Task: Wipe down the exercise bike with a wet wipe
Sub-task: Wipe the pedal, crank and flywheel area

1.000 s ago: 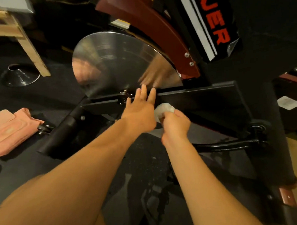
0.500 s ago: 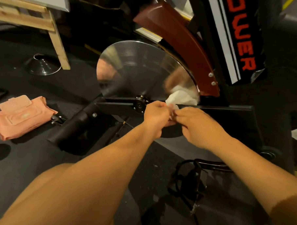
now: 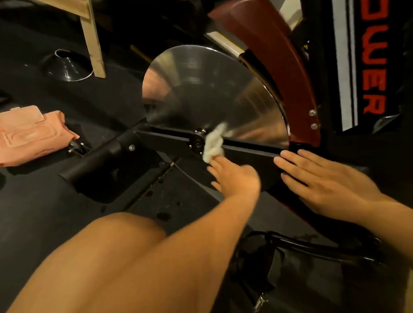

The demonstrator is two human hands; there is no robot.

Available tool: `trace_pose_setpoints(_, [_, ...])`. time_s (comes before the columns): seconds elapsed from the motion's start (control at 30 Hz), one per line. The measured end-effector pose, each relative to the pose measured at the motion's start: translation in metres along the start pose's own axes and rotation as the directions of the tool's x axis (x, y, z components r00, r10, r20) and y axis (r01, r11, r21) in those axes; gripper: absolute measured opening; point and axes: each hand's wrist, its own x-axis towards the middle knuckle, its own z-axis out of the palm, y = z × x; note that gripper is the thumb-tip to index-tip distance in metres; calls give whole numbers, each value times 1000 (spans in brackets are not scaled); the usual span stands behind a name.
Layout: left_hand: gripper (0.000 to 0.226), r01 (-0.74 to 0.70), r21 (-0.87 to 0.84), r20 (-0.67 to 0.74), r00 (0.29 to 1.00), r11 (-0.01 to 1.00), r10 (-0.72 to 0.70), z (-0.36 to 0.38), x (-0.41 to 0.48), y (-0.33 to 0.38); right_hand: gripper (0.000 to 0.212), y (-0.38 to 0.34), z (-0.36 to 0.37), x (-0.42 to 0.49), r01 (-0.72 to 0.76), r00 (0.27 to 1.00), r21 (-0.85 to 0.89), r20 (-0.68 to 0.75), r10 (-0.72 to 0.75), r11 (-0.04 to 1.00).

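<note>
Dimly, dark floor (image 3: 44,220), pink pack (image 3: 26,134), wooden leg (image 3: 93,40), wet wipe (image 3: 214,145)

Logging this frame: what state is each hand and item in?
Left hand: grips the wet wipe.
Wet wipe: crumpled, pressed beside the hub nut.
Right hand: open flat on the black frame bar.
Flywheel: shiny; cannot tell whether it spins.
Wipes pack: on the floor, lid apparently flipped open.

bare left hand (image 3: 235,179), bare right hand (image 3: 322,185); forearms (image 3: 185,240) uncovered, knee (image 3: 126,231) uncovered.
</note>
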Motion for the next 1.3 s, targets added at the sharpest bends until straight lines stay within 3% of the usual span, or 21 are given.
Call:
trace_pose_setpoints(0.07, [69,66,24,-108,992,998,-63,-10,29,1,43,-1,3,1,24,1000,-15,-8,-24,1000])
trace_pose_setpoints(0.17, [64,-134,-27,88,987,991,136,5,-29,3,39,-4,15,-2,-7,998,21,-69,9,1000])
trace_pose_setpoints(0.23, [56,-271,-29,254,929,962,270,14,-71,-7,36,-6,15,-1,-14,994,58,-109,20,998])
trace_pose_setpoints(0.27, [47,-333,-15,260,909,943,325,14,-72,-12,37,-6,12,-1,-19,991,77,-127,28,997])
trace_pose_setpoints(0.4, [10,-437,-6,-3,899,899,437,-12,-9,-5,31,-5,-1,2,-40,984,123,-166,60,992])
trace_pose_setpoints(0.47, [21,-440,99,-52,893,892,446,-24,16,-2,28,-5,-2,4,-49,984,118,-163,68,992])
trace_pose_setpoints(0.53, [21,-573,257,-15,802,778,597,-24,13,-3,27,-5,-1,5,-59,983,116,-168,78,991])
trace_pose_setpoints(0.63, [10,-782,205,127,617,588,777,-9,-16,-4,26,-7,1,5,-60,978,116,-190,82,991])
trace_pose_setpoints(0.7, [15,-820,166,201,571,547,796,-1,-25,-2,23,-7,1,5,-79,976,110,-195,100,991])
trace_pose_setpoints(0.77, [13,-850,111,166,526,515,834,0,-19,6,20,-8,0,6,-104,971,107,-204,125,989])
trace_pose_setpoints(0.8, [10,-839,66,109,545,541,832,-1,-12,9,20,-8,1,6,-106,969,99,-214,125,989])
trace_pose_setpoints(0.83, [9,-786,9,16,618,618,786,-3,-3,12,19,-8,1,6,-102,969,90,-216,119,991])
trace_pose_setpoints(0.9, [10,-587,-124,-275,795,800,541,-12,22,24,18,-7,0,4,-90,975,87,-196,105,992])
trace_pose_setpoints(0.97, [9,-437,-316,-474,842,842,259,-26,45,40,21,-6,-4,5,-82,981,95,-169,97,992])
trace_pose_setpoints(1.0, [11,-440,-354,-496,836,825,233,-31,49,47,22,-6,-6,5,-83,983,94,-157,97,992])
trace_pose_setpoints(1.07, [19,-546,-260,-468,793,796,390,-32,43,56,23,-5,-7,5,-88,985,92,-143,101,992])
trace_pose_setpoints(1.1, [20,-641,-173,-428,733,748,529,-27,34,55,22,-6,-6,5,-89,984,90,-144,102,992])
trace_pose_setpoints(1.2, [19,-829,-56,-146,558,556,817,-2,-2,35,17,-7,-2,4,-77,980,76,-176,89,994])
trace_pose_setpoints(1.23, [17,-838,-59,-93,546,543,833,2,-8,31,15,-7,-1,4,-71,981,72,-176,83,995])
trace_pose_setpoints(1.3, [12,-802,-134,-150,598,583,787,2,-3,34,15,-6,-2,4,-68,983,72,-168,79,995])
